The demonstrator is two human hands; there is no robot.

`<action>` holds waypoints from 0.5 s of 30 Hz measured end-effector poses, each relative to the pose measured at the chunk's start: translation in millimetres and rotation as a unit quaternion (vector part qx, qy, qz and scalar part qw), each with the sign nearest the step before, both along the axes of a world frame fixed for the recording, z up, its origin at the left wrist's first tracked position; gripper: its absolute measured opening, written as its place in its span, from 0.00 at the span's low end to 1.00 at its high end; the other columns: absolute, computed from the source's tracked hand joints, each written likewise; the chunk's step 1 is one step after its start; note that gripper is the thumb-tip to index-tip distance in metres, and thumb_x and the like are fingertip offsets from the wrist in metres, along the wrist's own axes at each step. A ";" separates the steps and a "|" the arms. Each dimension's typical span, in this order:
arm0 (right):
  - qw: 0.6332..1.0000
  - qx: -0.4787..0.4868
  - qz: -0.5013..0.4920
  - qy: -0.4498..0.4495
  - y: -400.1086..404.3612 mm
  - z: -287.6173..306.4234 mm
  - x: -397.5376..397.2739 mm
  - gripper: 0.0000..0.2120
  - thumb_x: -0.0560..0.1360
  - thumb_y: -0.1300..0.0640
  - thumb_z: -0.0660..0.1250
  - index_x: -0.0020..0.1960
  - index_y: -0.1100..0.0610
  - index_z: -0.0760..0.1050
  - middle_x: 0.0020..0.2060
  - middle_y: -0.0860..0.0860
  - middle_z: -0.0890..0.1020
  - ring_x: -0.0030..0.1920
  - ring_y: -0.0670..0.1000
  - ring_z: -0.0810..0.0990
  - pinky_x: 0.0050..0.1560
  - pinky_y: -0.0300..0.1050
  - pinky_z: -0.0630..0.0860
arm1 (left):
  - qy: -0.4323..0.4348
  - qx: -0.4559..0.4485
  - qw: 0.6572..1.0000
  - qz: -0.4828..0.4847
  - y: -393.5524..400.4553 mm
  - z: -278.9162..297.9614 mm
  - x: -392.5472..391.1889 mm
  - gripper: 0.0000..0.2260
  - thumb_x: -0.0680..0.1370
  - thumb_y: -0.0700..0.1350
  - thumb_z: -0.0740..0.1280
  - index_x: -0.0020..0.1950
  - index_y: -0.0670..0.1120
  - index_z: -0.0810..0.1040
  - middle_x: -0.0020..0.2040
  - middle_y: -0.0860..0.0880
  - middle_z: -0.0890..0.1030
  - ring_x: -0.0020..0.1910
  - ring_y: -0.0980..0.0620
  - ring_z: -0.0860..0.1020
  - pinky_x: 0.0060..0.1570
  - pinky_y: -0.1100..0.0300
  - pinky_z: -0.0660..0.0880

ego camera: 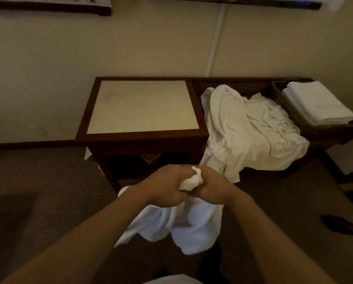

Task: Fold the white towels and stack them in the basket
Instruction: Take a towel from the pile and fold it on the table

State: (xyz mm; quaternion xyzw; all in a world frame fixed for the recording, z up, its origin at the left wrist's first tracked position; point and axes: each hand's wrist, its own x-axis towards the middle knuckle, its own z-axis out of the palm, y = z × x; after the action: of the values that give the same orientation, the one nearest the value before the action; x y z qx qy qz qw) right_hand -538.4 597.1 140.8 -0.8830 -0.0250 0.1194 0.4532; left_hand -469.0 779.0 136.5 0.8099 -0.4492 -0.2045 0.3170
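Both grips were closed on the same white terry towel [177, 222]. The left hand [163, 187] and the right hand [210, 187] met knuckle to knuckle, fingers curled round a bunched corner that poked up between them, while the rest of the cloth hung below the wrists above the brown patterned carpet [48, 191]. Just beyond the hands stood a dark wooden worktop with a pale square inset [142, 107], nothing on it. Beside it on the right, a heap of crumpled white towels [251, 130] spilled over a low dark bench [243, 85] and down its front edge. At the bench's far right end sat a dark woven basket [290, 111] holding folded white towels [317, 103] stacked flat.
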 end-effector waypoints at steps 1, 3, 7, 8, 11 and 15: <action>1.000 0.010 -0.025 -0.014 -2.1 -1.3 1.0 0.18 0.73 0.56 0.76 0.57 0.38 0.78 0.46 0.39 0.85 0.52 0.44 0.83 0.56 0.49 0.79 | 0.028 0.014 0.999 -0.004 3.1 5.6 4.4 0.11 0.75 0.44 0.72 0.54 0.56 0.77 0.48 0.57 0.78 0.42 0.59 0.75 0.43 0.63 0.71; 0.996 0.040 -0.078 -0.014 -12.7 -0.2 1.0 0.08 0.74 0.58 0.76 0.46 0.46 0.81 0.37 0.43 0.84 0.43 0.45 0.83 0.48 0.48 0.77 | 0.116 0.037 0.992 0.030 22.8 3.1 14.2 0.11 0.74 0.45 0.72 0.51 0.58 0.77 0.47 0.55 0.78 0.43 0.57 0.78 0.44 0.57 0.77; 0.991 0.103 -0.085 -0.023 -13.5 14.0 -3.2 0.03 0.75 0.61 0.75 0.43 0.57 0.82 0.35 0.50 0.83 0.41 0.48 0.83 0.45 0.40 0.76 | 0.193 0.081 0.973 0.098 65.3 -26.9 17.0 0.15 0.71 0.51 0.75 0.57 0.58 0.81 0.52 0.57 0.83 0.50 0.60 0.81 0.55 0.53 0.80; 0.988 0.113 -0.103 -0.026 -14.5 14.8 -3.5 0.03 0.75 0.62 0.75 0.43 0.58 0.82 0.36 0.51 0.84 0.42 0.49 0.83 0.45 0.40 0.77 | 0.189 0.101 0.971 0.107 73.1 -34.5 17.5 0.15 0.69 0.54 0.76 0.55 0.59 0.82 0.50 0.57 0.84 0.48 0.61 0.81 0.54 0.52 0.80; 0.978 0.129 -0.163 -0.021 -26.9 11.3 -2.5 0.05 0.74 0.63 0.75 0.47 0.64 0.82 0.39 0.54 0.86 0.44 0.50 0.84 0.46 0.43 0.79 | 0.184 0.161 0.963 0.115 97.5 -47.4 27.4 0.18 0.65 0.62 0.77 0.53 0.62 0.82 0.49 0.59 0.84 0.47 0.62 0.81 0.54 0.51 0.81; 0.963 0.120 -0.243 -0.009 -41.8 2.6 -3.4 0.04 0.74 0.64 0.75 0.44 0.56 0.83 0.36 0.48 0.84 0.40 0.43 0.82 0.42 0.38 0.75 | 0.182 0.163 0.961 0.131 117.7 -46.4 42.1 0.17 0.70 0.65 0.74 0.53 0.57 0.84 0.48 0.54 0.83 0.46 0.55 0.81 0.50 0.53 0.81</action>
State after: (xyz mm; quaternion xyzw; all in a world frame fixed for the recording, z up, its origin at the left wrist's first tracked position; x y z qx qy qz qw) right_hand -541.8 555.3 143.4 -0.8028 0.1718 -0.0061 0.5710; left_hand -426.9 896.7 90.2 0.8515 -0.2340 -0.3755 0.2814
